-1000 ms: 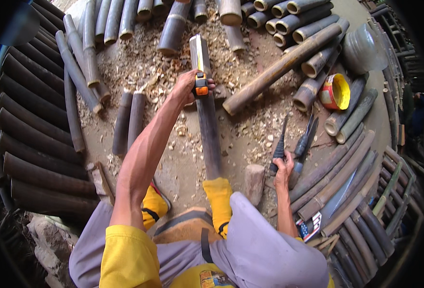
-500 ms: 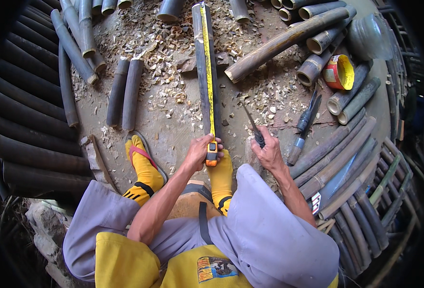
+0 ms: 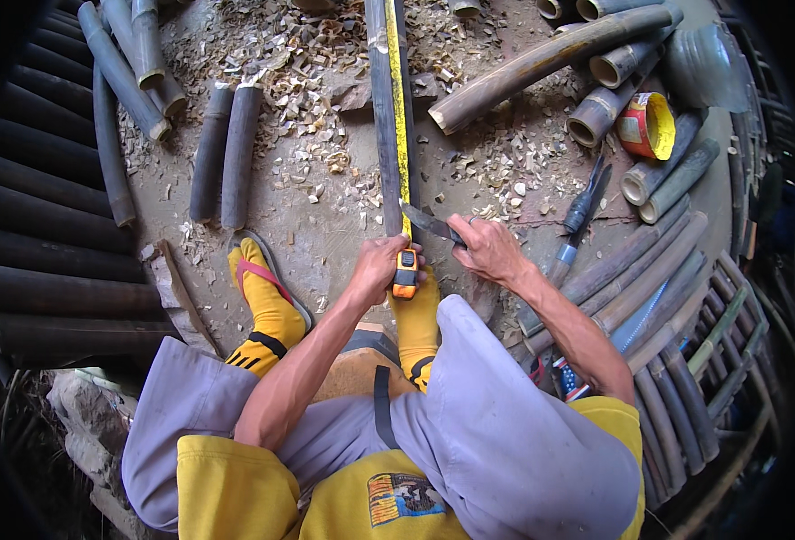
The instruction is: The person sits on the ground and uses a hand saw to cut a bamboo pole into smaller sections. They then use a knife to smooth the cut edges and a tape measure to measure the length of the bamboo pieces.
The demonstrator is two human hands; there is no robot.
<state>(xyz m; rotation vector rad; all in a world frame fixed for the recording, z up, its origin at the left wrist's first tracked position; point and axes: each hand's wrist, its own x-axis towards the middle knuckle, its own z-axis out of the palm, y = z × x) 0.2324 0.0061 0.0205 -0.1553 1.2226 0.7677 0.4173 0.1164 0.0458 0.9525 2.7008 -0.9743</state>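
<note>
My left hand [image 3: 381, 267] is closed around an orange and black tape measure [image 3: 405, 274] at the near end of a long dark bamboo pole [image 3: 384, 135]. The yellow tape blade [image 3: 399, 108] runs away from me along the pole, out past the top of the view. In my right hand [image 3: 495, 252] is a knife [image 3: 426, 220], its handle mostly hidden in my fingers. The blade points left, and its tip is at the tape and the pole's surface, just beyond the tape case. My right foot, in a yellow sock [image 3: 415, 315], is beside the pole's near end.
Two short bamboo pieces [image 3: 240, 157] lie left of centre among wood chips [image 3: 307, 108]. Stacked dark bamboo [image 3: 64, 288] lines the left. At right are cut bamboo lengths [image 3: 551, 67], a red and yellow can [image 3: 647, 126], a sheathed-looking tool [image 3: 582, 211] and a saw blade [image 3: 641, 319].
My right hand has swung the knife left, bringing its tip from beside the pole to the tape. My left hand still holds the tape measure. The whole view has shifted slightly.
</note>
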